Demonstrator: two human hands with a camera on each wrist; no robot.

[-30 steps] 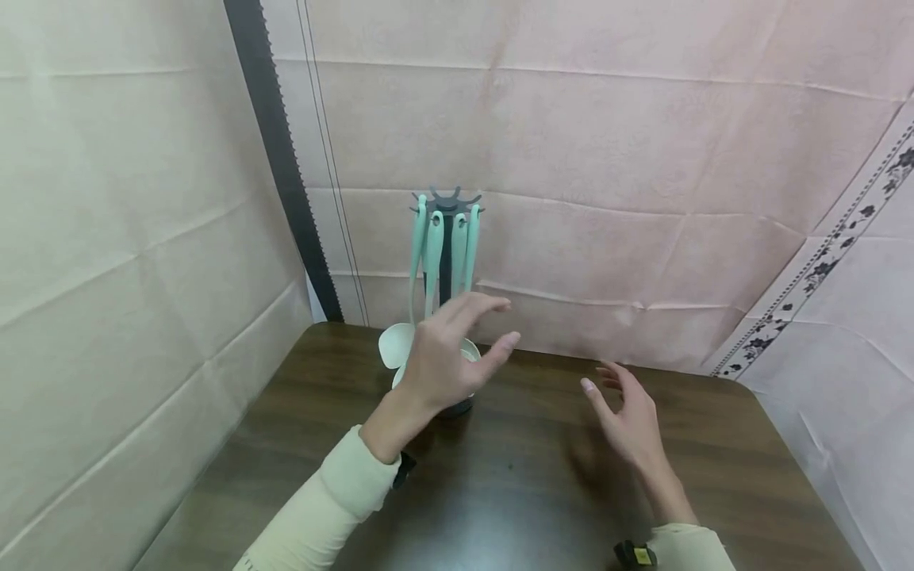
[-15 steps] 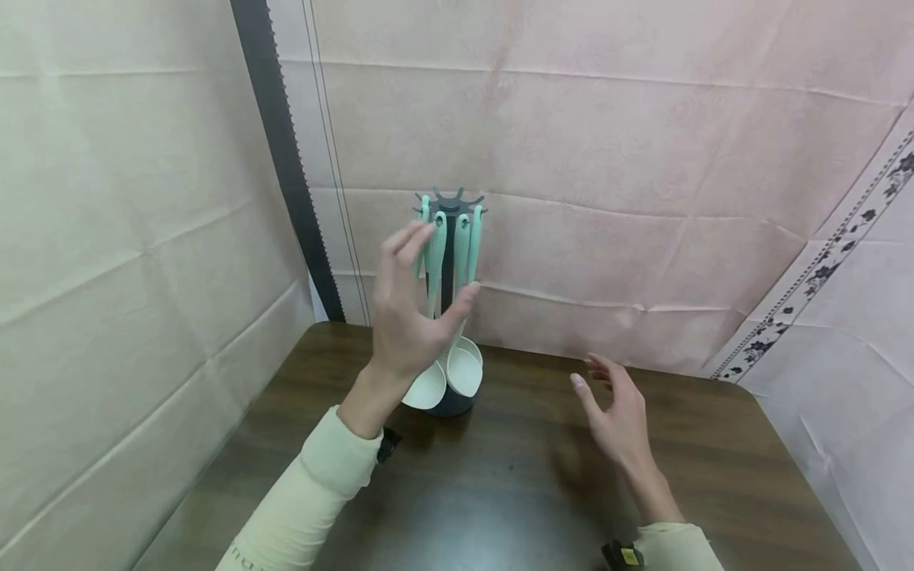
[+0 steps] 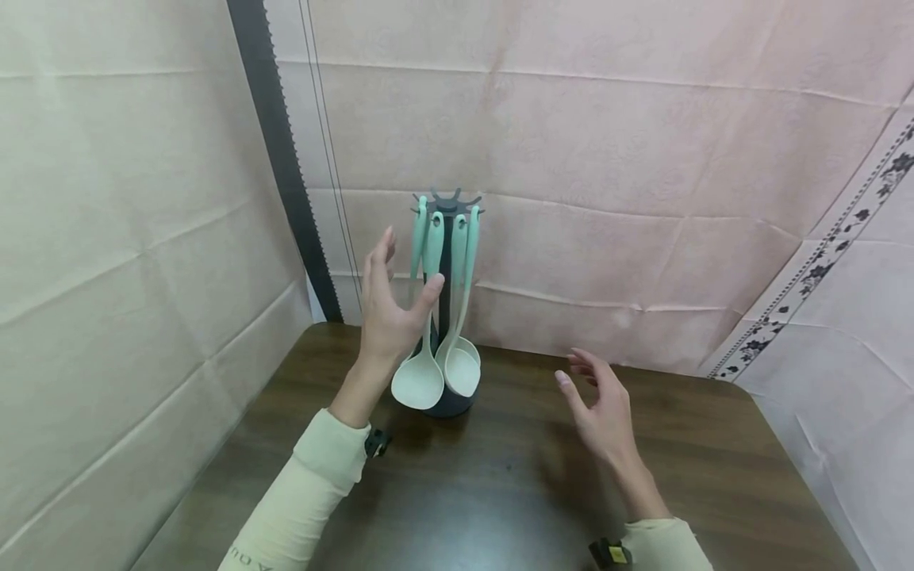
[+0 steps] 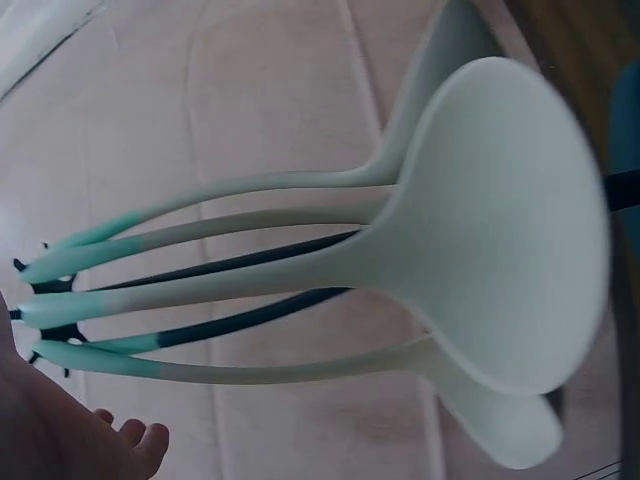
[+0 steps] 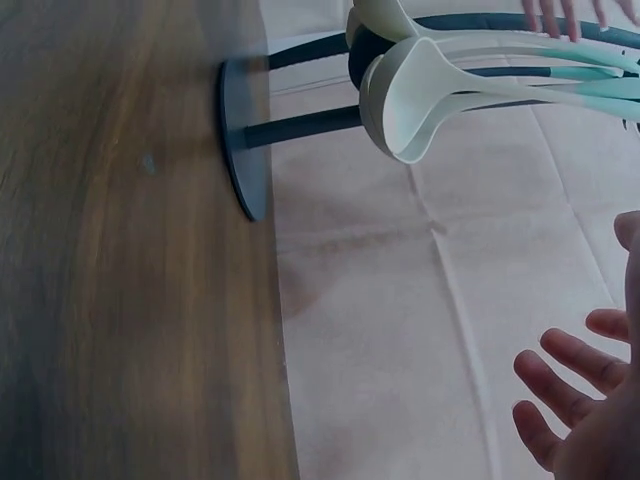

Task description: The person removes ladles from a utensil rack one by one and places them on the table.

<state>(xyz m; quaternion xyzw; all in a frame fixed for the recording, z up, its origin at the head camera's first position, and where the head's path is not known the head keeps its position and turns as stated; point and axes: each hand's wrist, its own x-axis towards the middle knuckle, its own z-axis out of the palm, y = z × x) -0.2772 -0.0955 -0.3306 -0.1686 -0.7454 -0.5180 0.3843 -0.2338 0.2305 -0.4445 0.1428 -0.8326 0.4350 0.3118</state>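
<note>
- The desk [image 3: 543, 492] is showing dark wood grain with a soft sheen, reflecting light.
- The ladles [image 3: 435, 317] are looking like smooth matt plastic, mint fading to cream.
- The rack [image 3: 447, 203] is looking like dark matt plastic or metal.
- The wall cloth [image 3: 607, 174] is hanging creased, matt, faintly patterned.
- The sleeves [image 3: 314, 492] are looking like soft cream knit.

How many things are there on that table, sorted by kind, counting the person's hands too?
Mint-handled hanging utensils: 4
Dark utensil rack: 1
Hands: 2, the left hand beside the utensil handles and the right hand above the wooden table
Total: 7
</note>
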